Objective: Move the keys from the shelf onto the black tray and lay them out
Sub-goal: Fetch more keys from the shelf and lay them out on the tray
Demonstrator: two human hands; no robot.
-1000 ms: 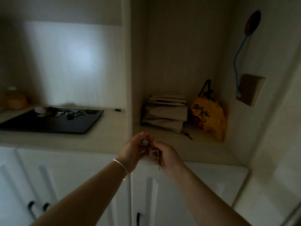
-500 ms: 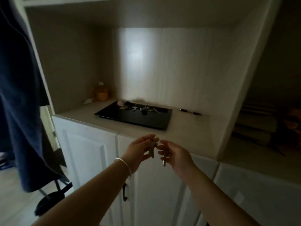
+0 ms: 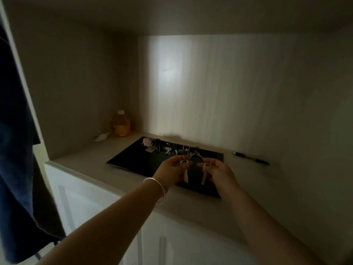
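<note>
The black tray (image 3: 133, 159) lies on the pale countertop inside a cabinet niche. Several keys and key rings (image 3: 164, 147) are spread along its far edge, with a pink charm at the left end. My left hand (image 3: 172, 170) pinches a pale key (image 3: 185, 172) that hangs blade down over the tray's near part. My right hand (image 3: 219, 174) pinches a second pale key (image 3: 204, 174) the same way, a short gap to the right. Both hands hover just above the tray, apart from the keys lying on it.
An orange bottle (image 3: 120, 124) stands in the back left corner, with a small white scrap (image 3: 101, 137) beside it. A dark pen (image 3: 251, 158) lies right of the tray. A dark blue garment (image 3: 13, 150) hangs at the left. White cabinet doors (image 3: 80, 199) are below.
My view swung left from the right-hand compartment to the tray niche. Both hands moved forward over the tray and drew apart, each now holding one key.
</note>
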